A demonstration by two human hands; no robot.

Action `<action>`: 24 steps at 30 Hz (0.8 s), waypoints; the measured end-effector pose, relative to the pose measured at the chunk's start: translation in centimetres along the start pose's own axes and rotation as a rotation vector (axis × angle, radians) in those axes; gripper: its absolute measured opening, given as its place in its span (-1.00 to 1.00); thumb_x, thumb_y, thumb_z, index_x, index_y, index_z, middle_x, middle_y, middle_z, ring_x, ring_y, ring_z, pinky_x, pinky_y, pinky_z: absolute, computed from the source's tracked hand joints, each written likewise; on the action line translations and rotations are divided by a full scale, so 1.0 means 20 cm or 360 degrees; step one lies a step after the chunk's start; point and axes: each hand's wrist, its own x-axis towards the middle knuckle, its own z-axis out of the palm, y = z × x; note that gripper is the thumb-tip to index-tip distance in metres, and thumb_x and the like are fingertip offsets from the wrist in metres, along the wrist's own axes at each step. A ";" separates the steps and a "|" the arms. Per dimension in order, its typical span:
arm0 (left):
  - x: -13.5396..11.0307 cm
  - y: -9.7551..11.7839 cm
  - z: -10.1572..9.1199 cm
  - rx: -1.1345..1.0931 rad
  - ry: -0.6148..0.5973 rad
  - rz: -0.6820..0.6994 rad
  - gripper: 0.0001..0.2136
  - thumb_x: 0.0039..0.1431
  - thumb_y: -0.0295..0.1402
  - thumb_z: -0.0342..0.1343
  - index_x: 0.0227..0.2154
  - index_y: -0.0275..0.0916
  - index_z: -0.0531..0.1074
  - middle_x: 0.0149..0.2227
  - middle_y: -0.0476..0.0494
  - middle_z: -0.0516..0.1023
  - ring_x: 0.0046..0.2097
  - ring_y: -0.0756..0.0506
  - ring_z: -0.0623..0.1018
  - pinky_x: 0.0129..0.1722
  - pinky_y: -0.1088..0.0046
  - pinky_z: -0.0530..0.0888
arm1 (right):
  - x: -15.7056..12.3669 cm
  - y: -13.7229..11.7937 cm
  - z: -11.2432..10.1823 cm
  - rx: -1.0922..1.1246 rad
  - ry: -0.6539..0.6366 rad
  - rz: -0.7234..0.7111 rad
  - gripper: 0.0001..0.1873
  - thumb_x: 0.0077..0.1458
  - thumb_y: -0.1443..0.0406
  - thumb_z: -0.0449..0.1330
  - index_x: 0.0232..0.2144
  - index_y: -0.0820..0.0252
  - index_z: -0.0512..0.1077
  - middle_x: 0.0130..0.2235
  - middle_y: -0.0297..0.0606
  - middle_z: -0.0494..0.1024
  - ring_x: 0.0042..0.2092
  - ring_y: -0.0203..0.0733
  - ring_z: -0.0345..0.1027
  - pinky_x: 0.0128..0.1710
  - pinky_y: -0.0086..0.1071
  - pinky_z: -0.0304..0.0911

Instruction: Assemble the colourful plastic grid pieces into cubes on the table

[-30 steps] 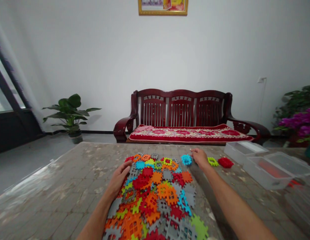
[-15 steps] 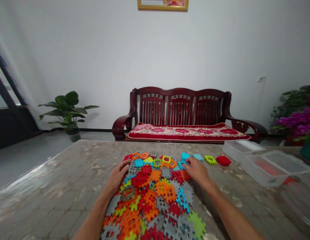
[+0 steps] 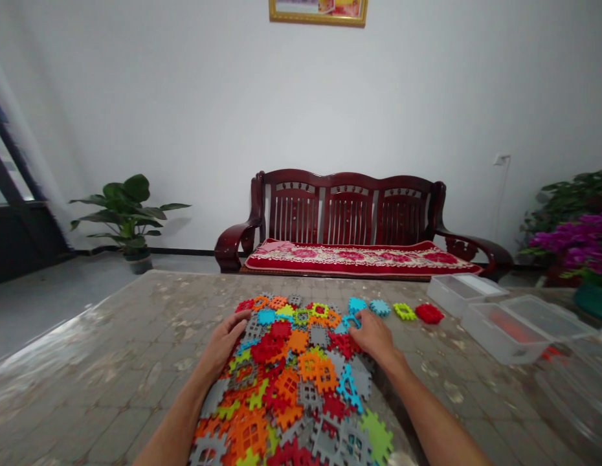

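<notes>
A wide pile of toothed plastic building tiles (image 3: 298, 340) in red, orange, grey, blue and lime green covers the middle of the table, many overlapping. At the pile's far right edge my right hand (image 3: 373, 336) pinches a blue tile (image 3: 349, 321) between thumb and fingers. My left hand (image 3: 229, 335) rests along the pile's left edge, its fingers stretched toward a grey window tile (image 3: 254, 329) and apart from any grip. Past my right hand lie a solid blue tile (image 3: 358, 305), a light blue stack (image 3: 379, 307), a lime green stack (image 3: 404, 311) and a red stack (image 3: 430, 314).
Clear plastic boxes (image 3: 505, 336) stand at the right, one with orange-red pieces inside. A patterned cover (image 3: 111, 362) lies over the table. Behind it is a dark red wooden bench (image 3: 347, 213). Potted plants (image 3: 129, 217) flank the scene.
My right hand has drawn slightly left and toward me, its fingertips closing at the blue tile. The left hand stays at the pile's edge. The view has shifted a little.
</notes>
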 end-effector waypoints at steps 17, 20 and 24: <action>0.03 -0.06 -0.01 0.0009 -0.0010 0.0025 -0.39 -0.12 0.07 0.24 -0.07 -0.27 0.57 -0.10 -0.21 0.67 -0.14 -0.22 0.61 -0.12 0.27 0.51 | -0.01 0.10 0.04 0.0093 0.0081 -0.0004 -0.59 0.16 0.23 0.17 0.04 0.28 0.45 0.01 -0.01 0.59 0.05 -0.01 0.47 -0.04 -0.36 0.27; 0.03 -0.06 -0.01 -0.0006 -0.0016 0.0002 -0.39 -0.10 0.05 0.23 -0.05 -0.27 0.56 -0.10 -0.21 0.67 -0.14 -0.23 0.61 -0.11 0.26 0.52 | -0.02 0.11 0.04 0.0187 0.0127 0.0009 -0.54 0.12 0.23 0.21 0.06 0.29 0.43 -0.01 -0.03 0.60 0.03 -0.03 0.49 -0.04 -0.37 0.28; 0.03 -0.06 0.00 -0.0018 -0.0016 -0.0001 -0.40 -0.10 0.05 0.23 -0.06 -0.27 0.55 -0.06 -0.22 0.66 -0.10 -0.23 0.61 -0.07 0.26 0.52 | 0.01 0.11 0.01 0.0269 0.0232 0.0052 -0.51 0.08 0.21 0.23 0.07 0.26 0.42 0.01 -0.07 0.60 0.04 -0.05 0.48 -0.04 -0.37 0.28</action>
